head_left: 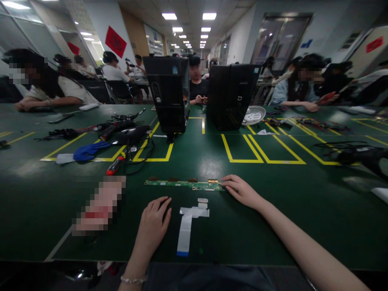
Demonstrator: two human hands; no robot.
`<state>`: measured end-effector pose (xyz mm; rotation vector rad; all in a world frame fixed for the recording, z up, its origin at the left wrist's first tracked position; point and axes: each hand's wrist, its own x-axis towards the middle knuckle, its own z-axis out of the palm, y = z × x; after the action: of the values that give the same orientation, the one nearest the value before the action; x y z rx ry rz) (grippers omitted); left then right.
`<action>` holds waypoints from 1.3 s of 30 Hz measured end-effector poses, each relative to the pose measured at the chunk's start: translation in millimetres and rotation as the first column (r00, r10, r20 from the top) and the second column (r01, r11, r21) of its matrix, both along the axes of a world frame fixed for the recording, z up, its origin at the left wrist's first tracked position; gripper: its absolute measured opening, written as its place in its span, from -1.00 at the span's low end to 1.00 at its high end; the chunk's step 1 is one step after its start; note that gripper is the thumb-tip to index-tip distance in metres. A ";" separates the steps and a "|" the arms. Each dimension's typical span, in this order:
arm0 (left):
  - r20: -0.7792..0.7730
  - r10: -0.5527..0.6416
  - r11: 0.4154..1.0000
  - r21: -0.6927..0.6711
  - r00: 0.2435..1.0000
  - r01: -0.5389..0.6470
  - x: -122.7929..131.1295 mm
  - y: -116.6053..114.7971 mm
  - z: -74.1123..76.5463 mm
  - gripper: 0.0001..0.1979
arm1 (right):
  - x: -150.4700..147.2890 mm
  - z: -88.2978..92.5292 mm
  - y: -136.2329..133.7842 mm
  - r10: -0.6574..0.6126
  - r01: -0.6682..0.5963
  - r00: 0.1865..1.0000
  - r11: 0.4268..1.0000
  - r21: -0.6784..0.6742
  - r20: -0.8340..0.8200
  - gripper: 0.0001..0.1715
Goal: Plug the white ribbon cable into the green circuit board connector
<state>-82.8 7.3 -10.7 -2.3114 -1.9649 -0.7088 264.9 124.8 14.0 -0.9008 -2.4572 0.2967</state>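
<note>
A long, narrow green circuit board [182, 183] with copper-coloured tabs along its far edge lies crosswise on the green table. The fingers of my right hand [241, 190] are stretched out over the board's right end and seem to touch it, covering that tip. My left hand [154, 220] rests on the table nearer to me, palm down, fingers apart, holding nothing. Between my hands, just below the board, lies a white flat ribbon cable [184, 230], bent into an angled shape, with a blue end towards me.
Two black computer towers [165, 93] [232, 97] stand at the back. To the left lie a red-and-black screwdriver [115, 165], a blue glove [89, 151] and black cabled tools [130, 134]. A pixelated item [100, 206] is left of my left hand. Several people sit beyond.
</note>
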 end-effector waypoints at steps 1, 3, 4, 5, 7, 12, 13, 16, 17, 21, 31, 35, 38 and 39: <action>0.001 0.003 1.000 0.001 1.000 -0.003 0.0 0.0 -0.2 -0.66 | -1.1 -1.0 -2.6 0.008 -0.008 1.000 1.000 -0.015 0.007 -0.67; 0.004 0.010 1.000 0.008 1.000 -0.010 0.2 -0.1 -0.4 -0.67 | -2.6 -1.5 -8.0 0.026 -0.025 0.999 0.999 -0.043 0.030 -0.68; 0.007 0.011 1.000 0.013 1.000 -0.011 0.5 -0.1 -0.5 -0.67 | -2.9 -1.4 -10.4 0.033 -0.030 0.999 0.998 -0.051 0.042 -0.68; 0.009 0.010 1.000 0.016 1.000 -0.010 0.8 -0.2 -0.4 -0.67 | -2.8 -1.3 -12.7 0.035 -0.032 0.998 0.998 -0.055 0.055 -0.68; 0.015 0.010 1.000 0.018 1.000 -0.010 1.4 -0.3 -0.1 -0.67 | -2.0 -1.9 -16.5 0.026 -0.022 0.996 0.998 -0.052 0.084 -0.67; 0.013 0.012 1.000 0.008 1.000 -0.012 1.3 -0.8 -0.2 -0.67 | 0.8 -5.1 -23.6 -0.023 0.025 0.986 1.000 -0.011 0.163 -0.59; 0.007 0.012 1.000 0.006 1.000 -0.012 0.8 -0.8 -0.5 -0.67 | 0.9 -5.3 -24.6 -0.028 0.030 0.984 1.000 -0.010 0.178 -0.58; -0.014 0.003 1.000 0.010 1.000 -0.003 0.1 -1.4 -0.5 -0.67 | -0.1 -4.6 -25.9 -0.033 0.038 0.977 0.999 -0.020 0.212 -0.53; -0.018 -0.002 1.000 0.016 1.000 0.002 0.9 -1.9 0.1 -0.68 | -0.5 -4.5 -25.8 -0.033 0.039 0.976 0.999 -0.022 0.216 -0.52; -0.011 -0.046 0.998 0.044 0.999 0.046 15.5 -6.5 7.9 -0.68 | -1.0 -5.7 -24.3 -0.032 0.039 0.975 0.999 -0.027 0.219 -0.51; 0.015 -0.390 0.917 -0.086 0.921 0.390 86.1 -10.1 15.8 -0.60 | -1.8 -11.9 -27.0 -0.038 0.044 0.973 0.999 -0.018 0.228 -0.49; 0.001 -0.361 0.928 -0.098 0.932 0.360 96.3 -7.1 10.1 -0.58 | -3.4 -13.3 -28.6 -0.045 0.048 0.974 0.999 -0.011 0.223 -0.48; -0.029 -0.355 0.930 -0.110 0.934 0.350 103.5 -4.7 11.0 -0.56 | -3.7 -14.1 -28.2 -0.048 0.051 0.974 0.999 -0.011 0.221 -0.48; -0.040 -0.353 0.931 -0.111 0.935 0.347 106.2 -3.5 11.4 -0.55 | -3.6 -14.3 -27.9 -0.047 0.051 0.975 0.999 -0.012 0.219 -0.48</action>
<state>23.4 3.8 0.7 -2.7485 -1.6140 -0.5551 261.3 96.9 -0.3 -1.0494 -2.6310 0.2115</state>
